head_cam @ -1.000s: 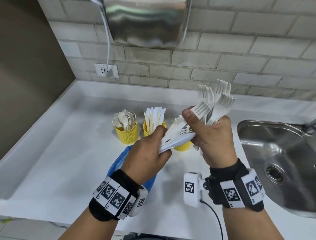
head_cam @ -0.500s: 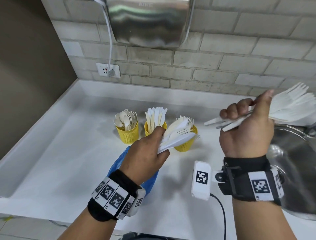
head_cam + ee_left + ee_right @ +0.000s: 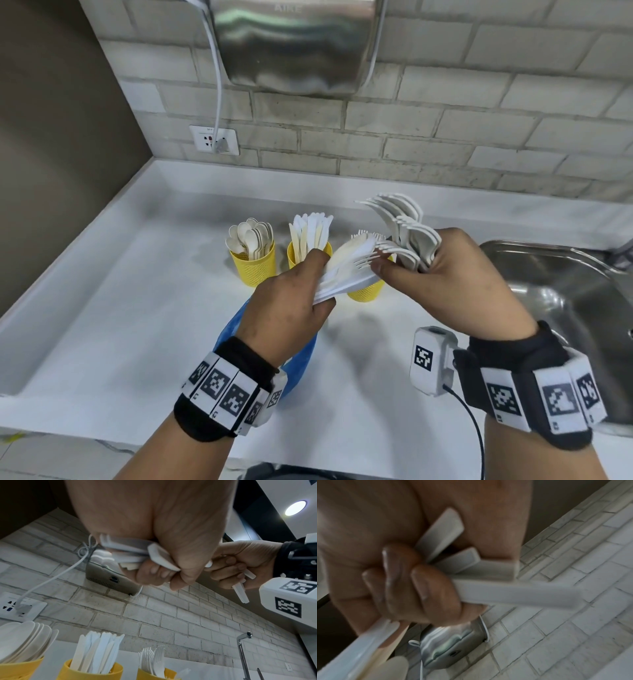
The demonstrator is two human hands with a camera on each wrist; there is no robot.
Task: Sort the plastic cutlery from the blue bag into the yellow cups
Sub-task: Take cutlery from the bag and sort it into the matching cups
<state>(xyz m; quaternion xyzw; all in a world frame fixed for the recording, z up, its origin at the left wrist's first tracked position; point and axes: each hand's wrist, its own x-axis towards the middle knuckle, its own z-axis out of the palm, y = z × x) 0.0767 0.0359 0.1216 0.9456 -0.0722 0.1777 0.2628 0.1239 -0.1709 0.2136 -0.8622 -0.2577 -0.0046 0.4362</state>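
Note:
My left hand [image 3: 317,274] grips a flat bundle of white plastic forks [image 3: 352,260] by the handles, tines pointing right. My right hand [image 3: 411,270] holds a second bunch of forks [image 3: 404,226] upright, tines curving left, and its thumb lies at the tips of the left bundle. Three yellow cups stand behind: one with spoons [image 3: 255,267], one with knives [image 3: 294,255], and one with forks [image 3: 366,291] partly hidden by the left bundle. The blue bag [image 3: 301,363] lies under my left wrist. In the left wrist view the left hand [image 3: 163,566] clenches the handles [image 3: 130,555].
A steel sink [image 3: 548,291] is sunk into the white counter [image 3: 120,325] at the right, with its faucet [image 3: 243,649] beyond. A metal hand dryer [image 3: 294,44] hangs on the brick wall, its cord plugged into a socket [image 3: 214,140]. A brown wall closes the left.
The right hand, which had swung out over the sink with its forks lying sideways, has come back left to the left hand's bundle with the forks upright. The left hand has barely moved.

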